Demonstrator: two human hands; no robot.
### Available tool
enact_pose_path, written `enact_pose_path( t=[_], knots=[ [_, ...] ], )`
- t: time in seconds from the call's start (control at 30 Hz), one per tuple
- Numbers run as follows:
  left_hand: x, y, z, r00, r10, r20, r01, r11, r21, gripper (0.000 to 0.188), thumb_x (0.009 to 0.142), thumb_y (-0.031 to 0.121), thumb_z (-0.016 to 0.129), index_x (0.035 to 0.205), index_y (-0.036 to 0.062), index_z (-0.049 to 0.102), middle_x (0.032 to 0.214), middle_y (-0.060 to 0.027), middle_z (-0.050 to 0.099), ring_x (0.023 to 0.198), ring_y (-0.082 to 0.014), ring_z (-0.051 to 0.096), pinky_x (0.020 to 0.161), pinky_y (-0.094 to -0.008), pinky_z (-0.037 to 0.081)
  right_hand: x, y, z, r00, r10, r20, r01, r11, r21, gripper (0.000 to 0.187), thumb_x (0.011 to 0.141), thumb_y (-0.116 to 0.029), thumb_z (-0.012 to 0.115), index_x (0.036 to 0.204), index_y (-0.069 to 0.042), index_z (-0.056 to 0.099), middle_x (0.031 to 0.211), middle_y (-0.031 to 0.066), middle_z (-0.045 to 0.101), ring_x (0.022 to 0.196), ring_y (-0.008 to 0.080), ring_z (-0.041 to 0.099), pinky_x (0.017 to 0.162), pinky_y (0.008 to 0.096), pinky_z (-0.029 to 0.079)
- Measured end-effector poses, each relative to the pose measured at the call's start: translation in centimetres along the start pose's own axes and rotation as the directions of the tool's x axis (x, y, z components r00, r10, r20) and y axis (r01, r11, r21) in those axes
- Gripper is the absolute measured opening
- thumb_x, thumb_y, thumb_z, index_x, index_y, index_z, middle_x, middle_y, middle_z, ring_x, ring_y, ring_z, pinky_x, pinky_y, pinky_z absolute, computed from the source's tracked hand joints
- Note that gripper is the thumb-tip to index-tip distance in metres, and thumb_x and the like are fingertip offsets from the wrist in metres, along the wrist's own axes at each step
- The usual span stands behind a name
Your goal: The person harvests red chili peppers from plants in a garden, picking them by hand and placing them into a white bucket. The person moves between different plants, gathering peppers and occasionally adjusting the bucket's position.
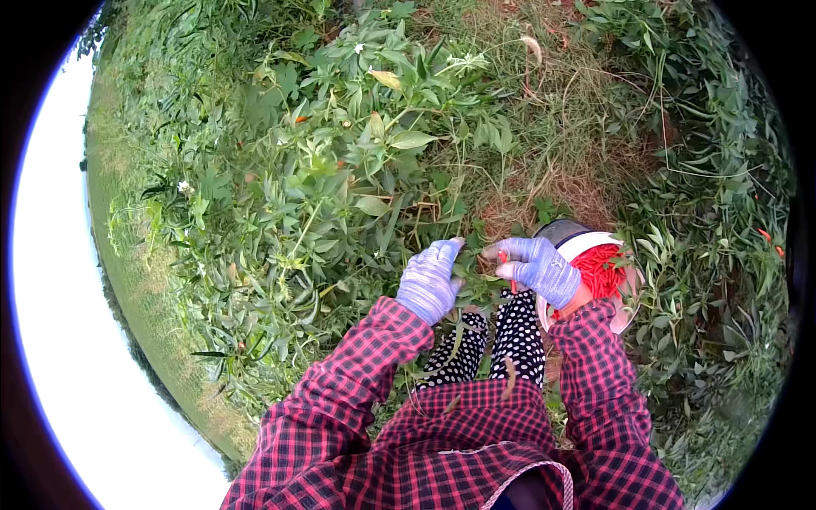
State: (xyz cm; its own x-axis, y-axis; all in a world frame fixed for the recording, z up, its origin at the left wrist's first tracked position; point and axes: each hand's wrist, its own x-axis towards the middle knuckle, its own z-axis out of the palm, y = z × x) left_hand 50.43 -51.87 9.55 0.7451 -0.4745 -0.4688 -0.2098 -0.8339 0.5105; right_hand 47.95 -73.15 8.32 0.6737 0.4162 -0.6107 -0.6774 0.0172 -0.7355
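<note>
My right hand, in a pale blue-purple knit glove with worn fingertips, is closed on a red chili pepper. Part of the pepper is hidden by the fingers. To its left, my left hand wears a matching glove. Its fingers curl among the leaves of a chili plant, and whatever they hold cannot be made out. A bucket with a white rim stands just beyond my right wrist, partly covered by that hand and sleeve. Many red chili peppers are heaped inside it.
Dense chili plants spread across the left, with a few red pods and white flowers. More plants grow on the right. Dry grass covers the ground between the rows. My legs in dotted trousers are close below my hands.
</note>
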Motion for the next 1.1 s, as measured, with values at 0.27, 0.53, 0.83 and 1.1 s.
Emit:
enact_pose_path(
  t=[0.27,0.53,0.83,1.1],
  knots=[
    [-5.3,-1.7,1.8,0.906,-0.039,0.422,-0.181,0.865,0.468,0.052,0.074,0.027,0.062,0.122,0.0158,0.046,0.129,-0.0032,0.041,0.121,-0.0221,0.037,0.105,-0.0417,0.018,-7.6,1.8,3.5,0.842,0.101,-0.53,0.123,0.921,0.37,0.021,0.085,-0.018,0.052,0.097,-0.002,0.059,0.071,0.0027,0.059,0.053,0.0061,0.051,0.047,0.0185,0.039],
    [-8.5,0.8,4.4,0.956,0.236,0.177,-0.271,0.938,0.217,0.063,0.066,0.019,0.066,0.124,0.0132,0.043,0.136,-0.012,0.031,0.121,-0.0348,0.035,0.102,-0.0462,0.025,-14.3,12.1,4.1,0.385,0.208,-0.899,0.226,0.923,0.311,0.036,0.084,-0.011,0.054,0.117,0.002,0.047,0.102,0.0126,0.057,0.072,0.0126,0.056,0.062,0.0231,0.047],
    [-11.2,5.3,5.1,0.83,0.407,0.382,-0.469,0.879,0.082,0.04,0.077,0.02,0.056,0.116,0.0096,0.05,0.127,-0.0097,0.043,0.105,-0.0269,0.05,0.091,-0.0373,0.038,-18.0,26.9,3.9,-0.117,0.415,-0.902,-0.52,0.749,0.411,0.057,0.073,-0.021,0.069,0.117,0.006,0.046,0.11,0.0197,0.056,0.096,0.0287,0.056,0.083,0.0353,0.043],
    [-16.9,2.7,7.7,0.557,0.091,0.826,-0.365,0.92,0.144,0.034,0.081,0.029,0.053,0.109,0.0102,0.053,0.108,-0.0078,0.052,0.096,-0.0241,0.053,0.086,-0.0371,0.04,-18.2,35.2,1.1,0.278,0.8,-0.531,0.326,0.442,0.836,0.027,0.083,-0.016,0.058,0.109,-0.008,0.051,0.095,0.0065,0.056,0.08,0.0183,0.054,0.075,0.0322,0.047]
  ],
)
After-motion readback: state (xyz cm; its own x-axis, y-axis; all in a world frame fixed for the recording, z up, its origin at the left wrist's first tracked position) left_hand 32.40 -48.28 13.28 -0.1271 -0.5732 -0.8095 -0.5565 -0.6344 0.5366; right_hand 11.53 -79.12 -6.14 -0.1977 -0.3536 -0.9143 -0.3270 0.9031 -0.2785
